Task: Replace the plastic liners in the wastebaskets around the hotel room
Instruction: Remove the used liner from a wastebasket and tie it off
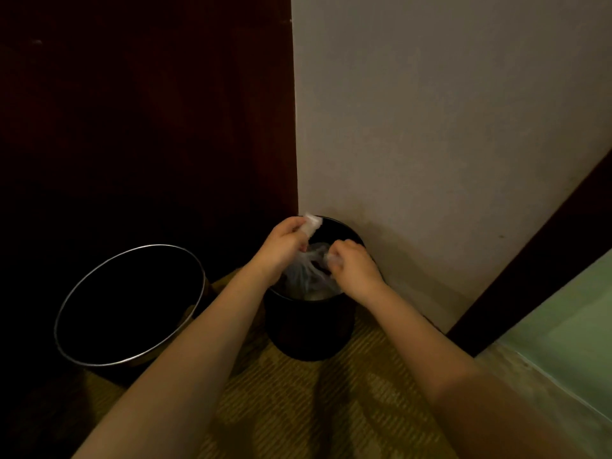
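Dim light falls on a corner where a yellowish patterned carpet (298, 409) meets a pale wall (430, 127). A small black wastebasket (308, 329) stands on the carpet with its far side against the foot of that wall. Left of it and behind rises a dark wood panel (149, 111).

Inside the small black wastebasket a clear plastic liner (306, 276) is bunched and stretched into thin strands across the mouth. It lies below the rim rather than folded over it.

Both bare forearms reach in from the near side, and both hands sit over the bin's opening. The left hand (281, 248) hovers over the left part of the mouth, fingers curled. Its fingertips pinch a white wad (313, 223) just above the far-left rim. Whether that wad is part of the liner I cannot tell. A strand of the liner runs up to the underside of this hand.

The right hand (352, 266) is over the right part of the mouth, closed in a fist around gathered liner plastic. A little of that plastic shows between its fingers. The two hands are near each other but apart, with the stretched plastic between them.

To the left of the small bin, close by but not touching, stands a larger wastebasket (132, 306) with a bright metal rim. Its inside is dark and no liner shows in it.

To the right of the small bin a dark strip of trim (546, 253) slants down the wall. Beyond the strip lies a pale greenish surface (569, 326).
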`<action>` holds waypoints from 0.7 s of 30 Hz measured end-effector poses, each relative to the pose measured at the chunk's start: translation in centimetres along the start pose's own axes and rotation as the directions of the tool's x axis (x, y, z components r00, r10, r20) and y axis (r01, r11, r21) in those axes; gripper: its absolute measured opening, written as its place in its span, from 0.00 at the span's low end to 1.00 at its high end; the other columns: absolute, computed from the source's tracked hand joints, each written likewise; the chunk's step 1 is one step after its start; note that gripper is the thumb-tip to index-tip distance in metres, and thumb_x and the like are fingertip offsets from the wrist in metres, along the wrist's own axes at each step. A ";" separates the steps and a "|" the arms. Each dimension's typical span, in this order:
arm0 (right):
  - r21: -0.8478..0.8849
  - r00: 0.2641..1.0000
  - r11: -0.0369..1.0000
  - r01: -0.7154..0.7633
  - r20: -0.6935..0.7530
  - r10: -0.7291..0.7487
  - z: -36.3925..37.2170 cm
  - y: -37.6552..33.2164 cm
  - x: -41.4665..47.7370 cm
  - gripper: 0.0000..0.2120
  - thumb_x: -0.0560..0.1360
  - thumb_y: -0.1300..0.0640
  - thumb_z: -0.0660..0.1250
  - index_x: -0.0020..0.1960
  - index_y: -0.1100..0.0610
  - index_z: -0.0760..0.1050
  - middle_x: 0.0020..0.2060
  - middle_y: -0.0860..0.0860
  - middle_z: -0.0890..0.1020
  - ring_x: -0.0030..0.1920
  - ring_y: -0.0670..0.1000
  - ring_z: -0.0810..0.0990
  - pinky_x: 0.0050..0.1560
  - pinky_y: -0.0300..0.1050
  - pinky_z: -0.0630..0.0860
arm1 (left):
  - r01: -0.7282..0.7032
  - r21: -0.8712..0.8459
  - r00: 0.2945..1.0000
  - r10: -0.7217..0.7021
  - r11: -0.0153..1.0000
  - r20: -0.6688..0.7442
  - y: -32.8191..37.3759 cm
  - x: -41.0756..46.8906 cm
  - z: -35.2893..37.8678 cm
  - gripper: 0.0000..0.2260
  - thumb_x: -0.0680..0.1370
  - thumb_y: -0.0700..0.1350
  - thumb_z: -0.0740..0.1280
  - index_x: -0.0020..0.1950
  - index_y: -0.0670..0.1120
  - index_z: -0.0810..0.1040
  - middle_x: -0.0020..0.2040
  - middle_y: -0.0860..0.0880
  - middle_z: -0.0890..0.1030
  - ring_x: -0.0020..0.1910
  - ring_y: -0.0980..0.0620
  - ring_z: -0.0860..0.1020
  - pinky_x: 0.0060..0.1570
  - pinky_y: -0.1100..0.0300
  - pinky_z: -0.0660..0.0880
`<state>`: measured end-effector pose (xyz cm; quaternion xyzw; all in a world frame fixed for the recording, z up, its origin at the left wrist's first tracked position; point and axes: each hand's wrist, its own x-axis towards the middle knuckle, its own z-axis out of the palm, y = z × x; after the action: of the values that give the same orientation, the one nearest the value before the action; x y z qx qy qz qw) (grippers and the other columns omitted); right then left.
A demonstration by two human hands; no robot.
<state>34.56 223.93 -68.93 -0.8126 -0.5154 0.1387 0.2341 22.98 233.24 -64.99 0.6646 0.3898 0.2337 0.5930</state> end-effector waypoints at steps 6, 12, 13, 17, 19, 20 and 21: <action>0.020 0.991 0.999 0.046 -0.127 -0.043 -2.9 1.0 0.2 0.04 0.79 0.58 0.63 0.48 0.57 0.75 0.43 0.53 0.75 0.47 0.57 0.76 0.40 0.46 0.66 | -0.045 0.222 0.959 -0.020 0.974 0.281 -0.2 0.2 1.2 0.34 0.74 0.32 0.63 0.78 0.48 0.54 0.73 0.47 0.60 0.71 0.48 0.62 0.61 0.60 0.64; 0.144 0.992 0.986 0.081 -0.109 -0.066 -6.9 -0.7 0.0 0.05 0.72 0.66 0.68 0.45 0.58 0.79 0.32 0.45 0.74 0.32 0.44 0.72 0.31 0.32 0.66 | -0.244 0.378 0.933 0.110 0.893 0.344 -0.8 0.8 3.5 0.47 0.68 0.44 0.78 0.78 0.47 0.52 0.66 0.48 0.61 0.68 0.50 0.61 0.69 0.56 0.64; 0.159 0.990 0.982 0.101 -0.118 -0.083 -7.5 -1.3 -0.2 0.07 0.71 0.68 0.66 0.45 0.59 0.79 0.31 0.44 0.73 0.31 0.41 0.70 0.30 0.30 0.65 | -0.276 0.350 0.926 0.150 0.895 0.347 -0.7 0.7 3.9 0.45 0.67 0.43 0.78 0.77 0.47 0.56 0.63 0.48 0.63 0.66 0.50 0.63 0.68 0.56 0.64; 0.202 0.987 0.966 0.160 -0.057 -0.152 -8.2 -3.6 -0.8 0.11 0.70 0.69 0.66 0.42 0.53 0.75 0.34 0.44 0.74 0.33 0.42 0.72 0.33 0.36 0.69 | -0.369 0.141 0.905 0.321 0.919 0.279 -0.2 0.0 5.3 0.26 0.71 0.33 0.72 0.67 0.33 0.68 0.60 0.45 0.74 0.63 0.47 0.72 0.59 0.64 0.71; 0.455 0.987 0.877 0.152 -0.027 -0.157 -8.6 -5.0 -1.2 0.13 0.72 0.69 0.69 0.40 0.52 0.75 0.34 0.47 0.77 0.33 0.44 0.76 0.35 0.39 0.73 | -0.392 0.127 0.914 0.371 0.911 0.163 0.0 -0.3 5.6 0.17 0.76 0.28 0.64 0.64 0.28 0.69 0.61 0.39 0.74 0.59 0.52 0.76 0.54 0.72 0.69; 0.595 0.988 0.792 0.135 -0.022 -0.152 -9.0 -5.5 -1.2 0.13 0.73 0.69 0.69 0.40 0.51 0.76 0.34 0.48 0.78 0.33 0.44 0.78 0.35 0.40 0.75 | -0.399 0.082 0.912 0.386 0.913 0.142 -0.1 -0.1 5.5 0.14 0.77 0.28 0.61 0.63 0.28 0.69 0.61 0.39 0.74 0.55 0.58 0.76 0.54 0.72 0.70; 0.704 0.990 0.701 0.116 -0.026 -0.138 -9.7 -5.8 -1.3 0.12 0.74 0.68 0.68 0.40 0.52 0.76 0.35 0.49 0.80 0.33 0.44 0.79 0.35 0.40 0.76 | -0.348 0.021 0.930 0.343 0.937 0.134 0.0 0.0 5.4 0.12 0.79 0.31 0.60 0.62 0.29 0.71 0.59 0.38 0.75 0.52 0.60 0.77 0.55 0.69 0.72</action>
<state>34.01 222.56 -57.64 -0.6226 -0.4817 0.3197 0.5273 27.12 229.94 -66.02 0.7494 0.2329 0.2825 0.5517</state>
